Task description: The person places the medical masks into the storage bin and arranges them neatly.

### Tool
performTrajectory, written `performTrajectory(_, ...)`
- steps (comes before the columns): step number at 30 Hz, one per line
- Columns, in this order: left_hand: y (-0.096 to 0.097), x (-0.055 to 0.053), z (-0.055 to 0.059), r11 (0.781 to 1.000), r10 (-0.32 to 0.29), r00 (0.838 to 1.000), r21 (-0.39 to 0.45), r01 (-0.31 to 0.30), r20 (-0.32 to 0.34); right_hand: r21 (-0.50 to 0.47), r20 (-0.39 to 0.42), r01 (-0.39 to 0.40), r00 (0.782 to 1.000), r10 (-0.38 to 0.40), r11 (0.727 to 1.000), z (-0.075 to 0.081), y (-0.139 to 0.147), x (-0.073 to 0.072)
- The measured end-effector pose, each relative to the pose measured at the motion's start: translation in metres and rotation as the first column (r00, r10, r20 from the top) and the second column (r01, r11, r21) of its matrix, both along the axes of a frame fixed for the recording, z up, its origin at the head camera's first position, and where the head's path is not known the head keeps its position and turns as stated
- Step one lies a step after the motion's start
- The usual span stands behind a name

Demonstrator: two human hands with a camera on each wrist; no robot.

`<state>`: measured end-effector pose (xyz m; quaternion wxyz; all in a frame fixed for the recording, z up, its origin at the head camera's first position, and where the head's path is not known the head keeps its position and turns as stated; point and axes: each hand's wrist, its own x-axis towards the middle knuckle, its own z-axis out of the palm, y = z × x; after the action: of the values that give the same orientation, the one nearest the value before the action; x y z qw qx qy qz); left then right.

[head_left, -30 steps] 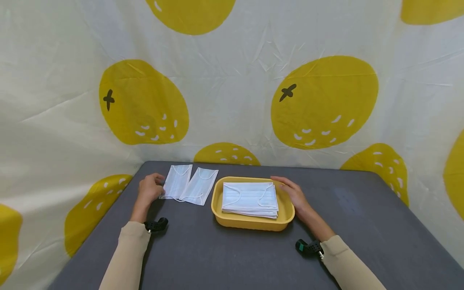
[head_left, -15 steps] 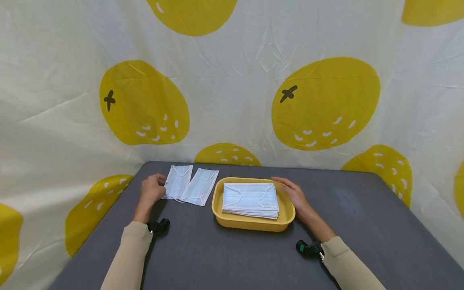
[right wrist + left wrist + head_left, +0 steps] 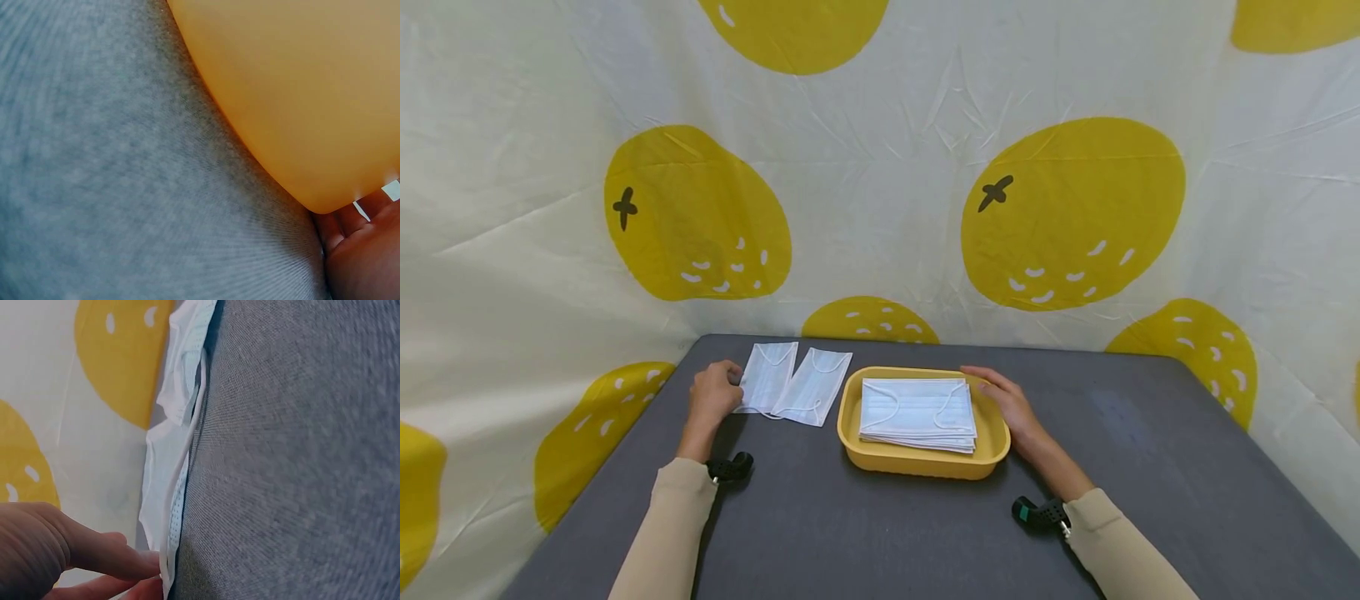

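Note:
Two pale blue face masks lie at the back left of the table in the head view, the left mask (image 3: 767,377) slightly overlapped by the right mask (image 3: 817,386). My left hand (image 3: 713,394) pinches the left mask at its near left edge; in the left wrist view the thumb (image 3: 134,562) meets this edge beside a white ear loop (image 3: 181,464). A stack of masks (image 3: 917,412) lies flat in a yellow tray (image 3: 917,467). My right hand (image 3: 1011,406) rests against the tray's right end with fingers extended along the rim.
The grey table (image 3: 880,533) carries the tray near its middle. Behind it hangs a white curtain (image 3: 880,192) printed with yellow fruit. Each wrist wears a black strap, such as the right strap (image 3: 1037,513).
My left hand has shifted very slightly to the right against the left mask's edge. The right hand, tray and masks stay in place.

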<state>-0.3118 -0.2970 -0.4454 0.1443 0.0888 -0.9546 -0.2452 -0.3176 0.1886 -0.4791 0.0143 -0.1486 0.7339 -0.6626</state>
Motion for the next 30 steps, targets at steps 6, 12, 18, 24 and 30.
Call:
performTrajectory(6, 0.000, 0.000, -0.001, 1.000, 0.005, 1.000, 0.025, -0.004, -0.011, 0.018, -0.016, 0.004, 1.000, -0.004, 1.000, -0.001, 0.001, -0.001)
performTrajectory(12, 0.001, 0.001, -0.002, 0.998, -0.002, 1.000, 0.062, 0.002, -0.006, 0.007, -0.017, 0.001, 1.000, 0.000, 1.000, -0.001, 0.000, -0.002)
performTrajectory(18, -0.003, 0.002, -0.001, 0.984, 0.001, 0.999, 0.180, -0.007, 0.036, -0.003, -0.012, -0.008, 1.000, 0.008, 1.000, 0.000, -0.001, -0.001)
performTrajectory(24, -0.008, 0.002, 0.002, 0.940, -0.025, 0.996, 0.342, -0.007, 0.089, -0.022, -0.012, -0.019, 1.000, 0.019, 1.000, 0.001, -0.002, 0.000)
performTrajectory(30, -0.009, 0.000, 0.004, 0.914, -0.051, 0.987, 0.405, -0.014, 0.151, -0.017, -0.006, -0.006, 1.000, 0.006, 1.000, 0.001, -0.001, 0.000)
